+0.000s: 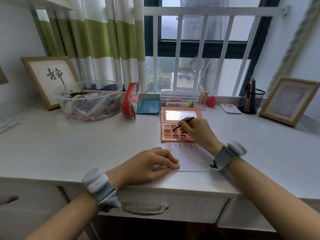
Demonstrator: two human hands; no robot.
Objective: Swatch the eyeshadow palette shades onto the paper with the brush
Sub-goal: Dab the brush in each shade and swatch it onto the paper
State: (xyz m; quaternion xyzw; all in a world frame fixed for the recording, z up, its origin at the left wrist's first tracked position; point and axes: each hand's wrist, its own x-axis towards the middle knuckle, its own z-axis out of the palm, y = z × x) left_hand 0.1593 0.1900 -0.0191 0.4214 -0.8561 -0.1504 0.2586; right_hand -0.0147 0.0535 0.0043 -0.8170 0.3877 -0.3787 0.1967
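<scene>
An open pink eyeshadow palette (170, 134) with a mirrored lid lies on the white desk in front of me. My right hand (196, 132) pinches a thin dark brush (183, 123), whose tip touches a pan in the palette's middle row. Just below the palette lies a white paper (190, 158) with several pinkish swatches along its top edge. My left hand (149, 164) rests on the paper's left side, fingers loosely bent, pressing it flat.
A clear bowl of clutter (90, 99) and a red pouch (130, 101) stand at the back left. A clear box (179, 98), pink sponge (211, 101), mesh pencil holder (251, 101) and picture frames (289, 99) line the back. The desk edge (173, 187) runs near me.
</scene>
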